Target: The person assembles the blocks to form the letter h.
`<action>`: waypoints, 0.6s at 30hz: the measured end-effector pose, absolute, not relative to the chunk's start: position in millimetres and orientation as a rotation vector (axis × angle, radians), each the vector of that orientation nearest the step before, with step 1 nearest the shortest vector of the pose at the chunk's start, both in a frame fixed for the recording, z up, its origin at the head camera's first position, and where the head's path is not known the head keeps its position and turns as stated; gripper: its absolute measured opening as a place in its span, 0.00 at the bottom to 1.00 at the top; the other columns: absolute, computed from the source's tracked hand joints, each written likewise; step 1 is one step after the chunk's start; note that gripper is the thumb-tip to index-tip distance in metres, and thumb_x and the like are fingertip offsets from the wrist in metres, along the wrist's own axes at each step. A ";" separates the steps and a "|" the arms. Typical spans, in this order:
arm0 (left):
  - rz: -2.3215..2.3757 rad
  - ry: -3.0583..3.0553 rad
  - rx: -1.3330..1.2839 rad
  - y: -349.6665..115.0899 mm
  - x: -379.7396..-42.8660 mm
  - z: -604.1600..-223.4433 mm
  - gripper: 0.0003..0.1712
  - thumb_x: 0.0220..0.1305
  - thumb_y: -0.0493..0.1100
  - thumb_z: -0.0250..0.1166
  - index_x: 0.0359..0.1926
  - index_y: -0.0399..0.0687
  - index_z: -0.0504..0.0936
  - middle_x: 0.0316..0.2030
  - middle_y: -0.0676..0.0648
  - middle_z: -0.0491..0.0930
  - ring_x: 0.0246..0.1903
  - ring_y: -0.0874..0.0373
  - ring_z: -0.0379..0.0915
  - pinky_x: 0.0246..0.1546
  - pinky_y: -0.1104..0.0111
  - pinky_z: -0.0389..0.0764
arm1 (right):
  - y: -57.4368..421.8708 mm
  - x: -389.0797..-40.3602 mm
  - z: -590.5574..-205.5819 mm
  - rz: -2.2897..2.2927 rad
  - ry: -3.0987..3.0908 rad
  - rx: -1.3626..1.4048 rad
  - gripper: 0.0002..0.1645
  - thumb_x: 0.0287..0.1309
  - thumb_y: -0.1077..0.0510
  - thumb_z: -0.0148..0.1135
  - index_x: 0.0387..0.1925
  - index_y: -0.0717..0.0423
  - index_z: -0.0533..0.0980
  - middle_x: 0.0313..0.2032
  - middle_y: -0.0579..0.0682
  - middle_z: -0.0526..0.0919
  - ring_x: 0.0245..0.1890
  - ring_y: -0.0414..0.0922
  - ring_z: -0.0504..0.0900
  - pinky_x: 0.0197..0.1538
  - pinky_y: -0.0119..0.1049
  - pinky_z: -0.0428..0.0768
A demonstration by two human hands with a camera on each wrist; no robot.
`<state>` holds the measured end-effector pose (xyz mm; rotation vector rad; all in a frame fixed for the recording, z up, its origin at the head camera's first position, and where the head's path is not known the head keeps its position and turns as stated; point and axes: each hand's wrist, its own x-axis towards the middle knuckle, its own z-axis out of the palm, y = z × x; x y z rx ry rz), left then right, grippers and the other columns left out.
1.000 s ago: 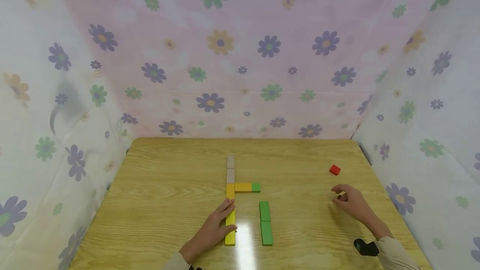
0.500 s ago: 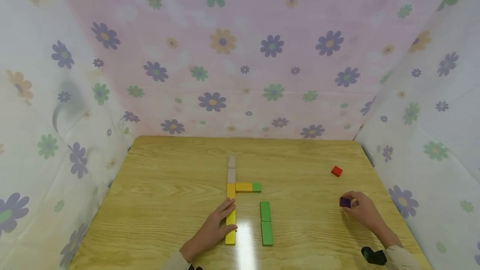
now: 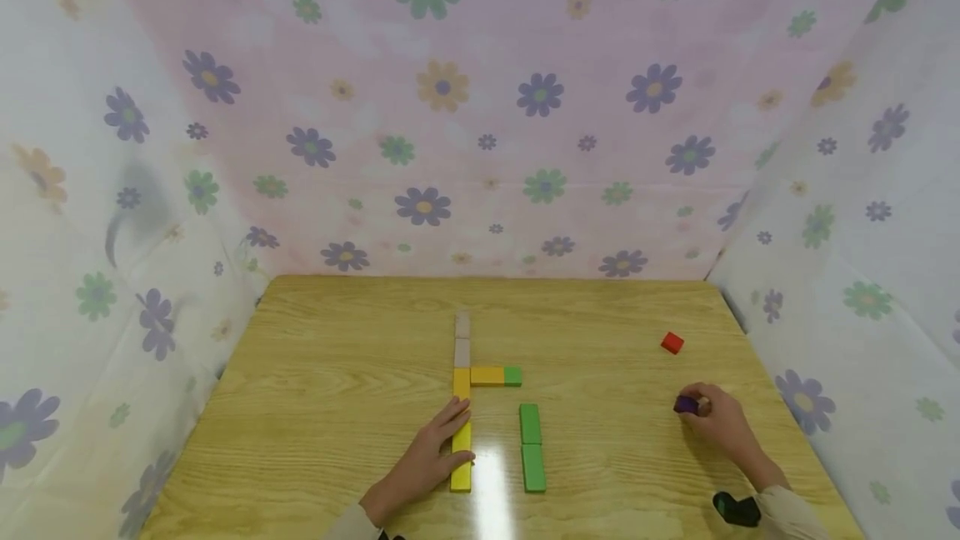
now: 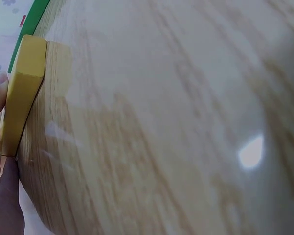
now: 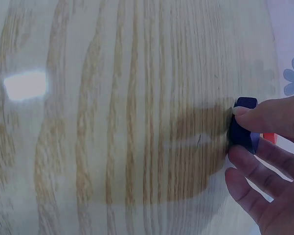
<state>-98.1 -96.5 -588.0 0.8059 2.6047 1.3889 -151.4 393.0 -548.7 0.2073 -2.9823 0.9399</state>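
My left hand (image 3: 426,457) rests across a column of yellow blocks (image 3: 461,477) that runs toward me. In the left wrist view, its fingers touch the side of a yellow block (image 4: 27,73). My right hand (image 3: 723,423) pinches a small dark purple block (image 3: 686,405) between thumb and fingers on the right of the table. The right wrist view shows the purple block (image 5: 245,125) close up, partly covered by the thumb. Beyond the yellow column lie two pale wooden blocks (image 3: 462,351). An orange-yellow block (image 3: 487,377) juts right from the column, with a small green block (image 3: 512,377) at its end.
Two longer green blocks (image 3: 532,467) lie end to end, right of the yellow column. A small red block (image 3: 672,343) sits beyond my right hand. Flower-print cloth (image 3: 487,107) stands round the back and sides of the wooden table (image 3: 337,340).
My right hand drew back slightly from near the red block, and the purple block came into view in its fingers. It has since turned a little. The left hand has stayed put.
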 end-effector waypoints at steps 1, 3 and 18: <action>1.392 2.600 0.806 -96.2 -97.8 -588.1 0.38 0.64 0.51 0.62 0.66 0.32 0.63 0.70 0.41 0.54 0.70 0.43 0.44 0.62 0.51 0.61 | 392.5 -151.4 -548.5 0.947 -2.990 0.196 0.18 0.48 0.68 0.69 0.43 0.66 0.76 0.38 0.59 0.78 0.27 0.42 0.76 0.25 0.32 0.74; 1.391 2.597 0.805 -95.8 -97.3 -588.4 0.38 0.64 0.51 0.62 0.67 0.32 0.63 0.70 0.41 0.54 0.70 0.43 0.44 0.62 0.51 0.61 | 391.4 -150.9 -547.7 0.953 -3.003 0.187 0.17 0.48 0.68 0.69 0.43 0.66 0.77 0.38 0.59 0.78 0.28 0.44 0.77 0.25 0.32 0.74; 1.389 2.596 0.802 -96.7 -99.1 -589.4 0.37 0.64 0.50 0.62 0.67 0.32 0.62 0.70 0.42 0.54 0.70 0.43 0.43 0.62 0.52 0.61 | 366.8 -157.4 -536.6 0.983 -2.883 0.285 0.17 0.48 0.68 0.70 0.43 0.63 0.78 0.41 0.59 0.80 0.28 0.42 0.79 0.25 0.30 0.76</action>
